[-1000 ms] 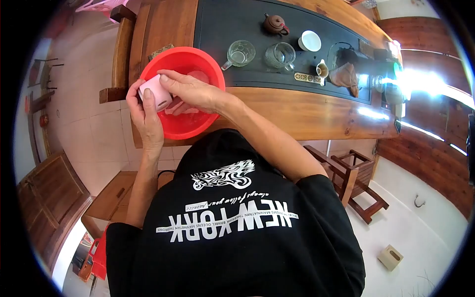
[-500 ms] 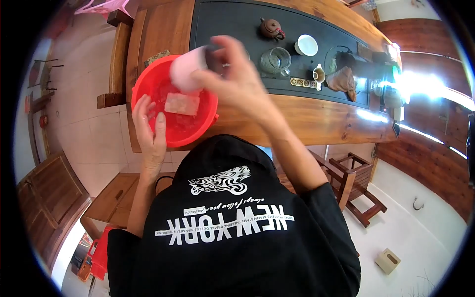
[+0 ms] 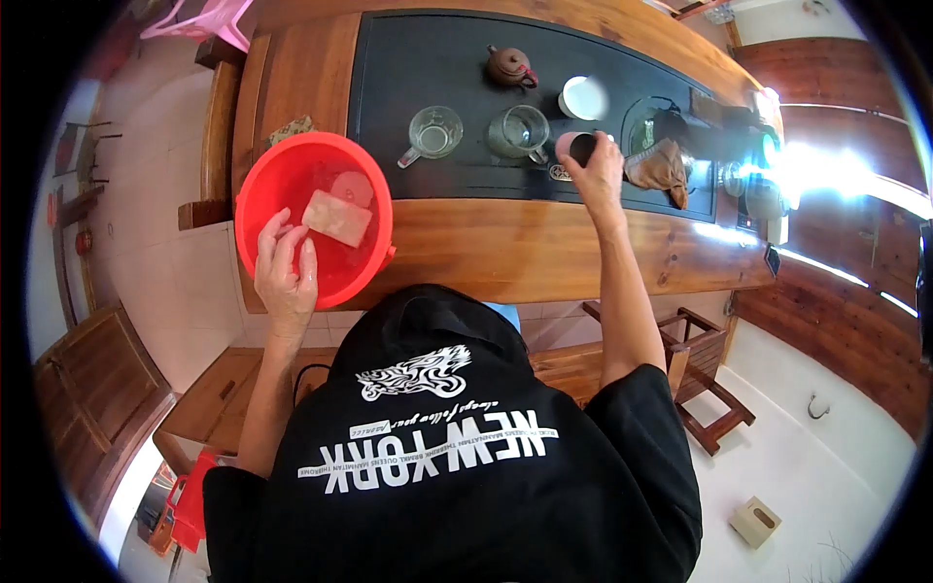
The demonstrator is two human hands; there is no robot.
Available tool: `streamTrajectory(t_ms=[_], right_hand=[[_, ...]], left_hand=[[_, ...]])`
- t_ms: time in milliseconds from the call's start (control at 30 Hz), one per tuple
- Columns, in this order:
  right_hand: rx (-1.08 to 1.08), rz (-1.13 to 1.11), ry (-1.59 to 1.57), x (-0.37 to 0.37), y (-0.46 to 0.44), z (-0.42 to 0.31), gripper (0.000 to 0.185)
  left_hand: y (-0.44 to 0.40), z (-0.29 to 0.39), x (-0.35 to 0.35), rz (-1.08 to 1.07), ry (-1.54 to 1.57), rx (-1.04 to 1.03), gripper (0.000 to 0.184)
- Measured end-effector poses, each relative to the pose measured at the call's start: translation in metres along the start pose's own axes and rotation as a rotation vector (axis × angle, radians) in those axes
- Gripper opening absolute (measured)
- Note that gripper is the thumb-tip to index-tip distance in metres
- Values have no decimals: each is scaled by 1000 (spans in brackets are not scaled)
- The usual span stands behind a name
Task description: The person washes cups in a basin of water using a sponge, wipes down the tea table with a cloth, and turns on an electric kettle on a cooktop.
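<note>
My right hand (image 3: 601,177) is closed around a pink cup (image 3: 566,148) with a dark interior, low over the black tea tray (image 3: 413,78). Beside it lies a patterned strip (image 3: 561,173), mostly covered by the hand and cup. My left hand (image 3: 284,270) reaches over the near-left rim of a red bucket (image 3: 374,155), its fingers apart. Close to those fingertips is a pale sponge-like block (image 3: 337,216) in the bucket; whether they touch it I cannot tell. A round pinkish thing (image 3: 352,185) lies partly behind the block.
On the tray stand a glass mug (image 3: 434,132), a glass pitcher (image 3: 519,132), a brown teapot (image 3: 510,67) and a white bowl (image 3: 583,98). A brown cloth (image 3: 659,173) lies toward the right. The wooden table (image 3: 486,243) runs along its front edge.
My right hand has carried the pink cup from above the bucket rightward to the tray. The glass mug, hidden before, now shows. My left hand stays at the bucket.
</note>
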State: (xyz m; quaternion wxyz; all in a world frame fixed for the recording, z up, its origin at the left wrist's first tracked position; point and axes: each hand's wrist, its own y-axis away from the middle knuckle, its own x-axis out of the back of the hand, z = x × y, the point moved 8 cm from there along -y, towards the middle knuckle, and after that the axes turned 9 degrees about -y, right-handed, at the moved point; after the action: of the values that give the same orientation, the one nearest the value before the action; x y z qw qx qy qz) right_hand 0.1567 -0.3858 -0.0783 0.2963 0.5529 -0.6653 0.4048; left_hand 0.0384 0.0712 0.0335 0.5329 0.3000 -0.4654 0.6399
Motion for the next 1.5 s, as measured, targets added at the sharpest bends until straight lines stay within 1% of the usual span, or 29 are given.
streamTrajectory(t_ms=[67,167,233,433,467,500,567,633,700,833,867,900,1000,1067,1200,1300,1333,1367,1433,1500], right_hand=[[-3,-17,24,-13,-3,4,64],[-81,-87,70,-28,-8,10,61],[-92,-105,81,-35,-11,14,60],[-135,-111,75,-41,-9,20,59],[-137,-115,61,-41,-7,21,59],[-139,-115,62,-40,-5,21,59],[-38,-26,40,-31,2,13,60],[-53,-30,19,-25,14,15,62],[-19,24,29,-12,29,15,64],[-29,11,-12,15,61,24,62],[-62,5,-11,22,68,26,60],[-28,35,-4,26,76,34,57],[-37,59,27,32,93,66,57],[-122,17,-2,34,99,90,56],[-93,69,-72,45,108,131,51],[-88,95,-98,71,102,151,50],[-73,117,-103,79,100,162,51],[-72,107,-114,84,98,172,51],[-43,111,-81,93,87,190,53],[20,116,-38,96,74,210,54]], left_hand=[[1,1,-2,-1,-21,-5,17],[2,1,-3,-4,-45,-2,16],[2,1,-5,-16,-107,4,15],[4,-1,-9,-35,-128,34,14],[5,0,-9,-18,-142,4,14],[4,2,-8,-19,-141,3,14],[3,6,-6,-47,-152,14,14],[5,5,-5,-41,-137,2,14],[4,4,-8,-43,-108,-14,15],[6,1,-10,-54,-92,-3,15],[6,2,-9,-55,-92,-5,15],[6,3,-8,-51,-95,-11,15],[7,1,-10,-25,-135,-27,15],[10,-4,-13,-25,-166,-18,17],[12,-14,-20,-30,-221,18,20],[14,-18,-21,-13,-306,21,21],[14,-22,-22,-39,-299,76,21],[15,-25,-24,-44,-312,83,21],[18,-25,-23,19,-377,16,22],[22,-31,-25,23,-357,56,23]])
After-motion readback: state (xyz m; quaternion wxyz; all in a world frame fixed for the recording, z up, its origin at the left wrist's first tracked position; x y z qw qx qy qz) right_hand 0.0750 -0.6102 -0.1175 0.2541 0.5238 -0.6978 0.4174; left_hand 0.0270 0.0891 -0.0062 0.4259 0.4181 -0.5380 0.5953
